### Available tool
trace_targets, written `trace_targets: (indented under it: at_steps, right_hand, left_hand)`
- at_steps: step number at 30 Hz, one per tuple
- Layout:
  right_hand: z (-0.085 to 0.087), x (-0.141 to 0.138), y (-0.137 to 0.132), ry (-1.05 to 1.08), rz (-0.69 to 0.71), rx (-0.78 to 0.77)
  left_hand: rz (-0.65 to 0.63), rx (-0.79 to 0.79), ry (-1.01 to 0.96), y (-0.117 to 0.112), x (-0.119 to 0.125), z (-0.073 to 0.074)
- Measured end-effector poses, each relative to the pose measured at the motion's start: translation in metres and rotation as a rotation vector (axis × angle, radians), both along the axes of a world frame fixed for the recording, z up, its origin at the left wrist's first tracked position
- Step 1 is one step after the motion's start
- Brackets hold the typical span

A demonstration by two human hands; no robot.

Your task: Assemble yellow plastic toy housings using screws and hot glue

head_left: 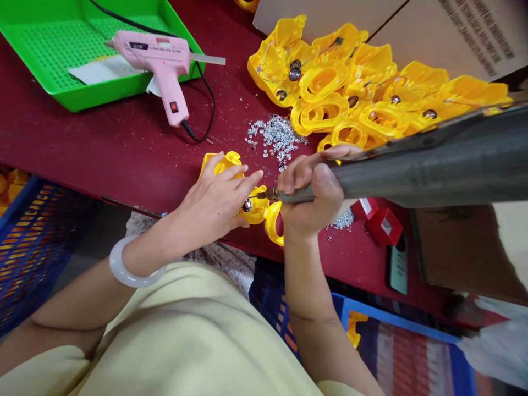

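A yellow plastic part [226,163] lies at the near edge of the dark red table [124,148]. My left hand [214,199] presses down on it with the fingers closed over its top; a white bangle sits on that wrist. My right hand [313,195] is wrapped round a grey powered screwdriver [433,162], whose tip [264,193] meets the part beside a small metal piece, right next to my left fingertips.
A pile of the same yellow parts [363,88] fills the far right, with loose small screws [275,135] before it. A pink glue gun [160,60] rests by a green tray [70,55]. Red boxes [381,220] and blue crates [28,231] flank me.
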State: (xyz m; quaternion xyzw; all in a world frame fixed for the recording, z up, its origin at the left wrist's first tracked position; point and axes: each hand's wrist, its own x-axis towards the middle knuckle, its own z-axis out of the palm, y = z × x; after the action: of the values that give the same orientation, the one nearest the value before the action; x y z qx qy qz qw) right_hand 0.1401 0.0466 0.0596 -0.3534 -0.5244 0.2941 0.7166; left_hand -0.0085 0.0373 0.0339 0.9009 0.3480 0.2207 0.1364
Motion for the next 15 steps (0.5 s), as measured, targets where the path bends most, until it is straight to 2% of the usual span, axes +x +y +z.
trace_targets:
  at_steps: [4, 8, 11, 15]
  right_hand:
    - [-0.002, 0.001, 0.008, -0.015, 0.115, 0.012]
    - [-0.006, 0.002, 0.004, 0.014, 0.199, 0.052]
    - [-0.004, 0.001, -0.007, 0.040, 0.126, 0.045]
    - [0.014, 0.008, -0.032, 0.092, -0.040, 0.146]
  left_hand:
    - [0.002, -0.032, 0.028, 0.003, 0.001, 0.002]
    - [0.011, -0.026, 0.055, 0.003, 0.001, 0.003]
    - [0.028, -0.029, 0.067, 0.000, 0.002, 0.003]
    - [-0.008, -0.070, 0.110, -0.001, 0.001, 0.010]
